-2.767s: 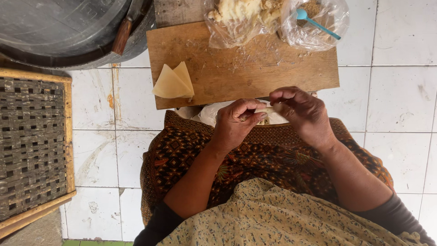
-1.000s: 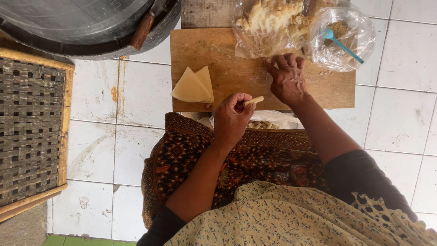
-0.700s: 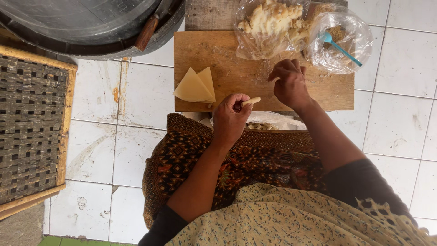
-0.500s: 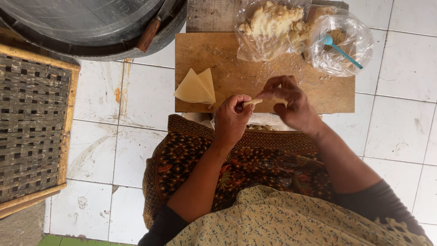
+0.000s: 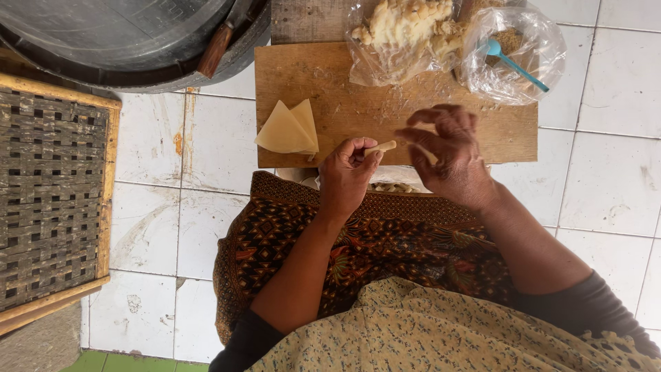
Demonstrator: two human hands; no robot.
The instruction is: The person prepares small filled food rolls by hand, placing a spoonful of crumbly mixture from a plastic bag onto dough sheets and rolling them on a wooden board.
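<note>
My left hand (image 5: 348, 176) is closed around a small pale rolled pastry piece (image 5: 382, 147) whose tip sticks out toward the right. My right hand (image 5: 447, 155) hovers beside it over the near edge of a wooden cutting board (image 5: 358, 110), fingers curled and apart, holding nothing that I can see. A stack of thin triangular pastry sheets (image 5: 288, 129) lies on the board's left end. At the board's far side sit a clear bag of pale crumbly filling (image 5: 403, 34) and a second clear bag (image 5: 509, 55) with brown filling and a blue spoon (image 5: 515, 63).
A large dark round pan (image 5: 124, 41) with a wooden-handled tool (image 5: 215, 52) stands at the top left. A woven wooden-framed seat (image 5: 51, 200) fills the left side. White floor tiles (image 5: 606, 172) surround the board. A patterned cloth (image 5: 385, 241) covers my lap.
My right hand has drawn back from the filling bags to just beside the left hand's pastry piece. The left hand has stayed in place, still gripping the piece.
</note>
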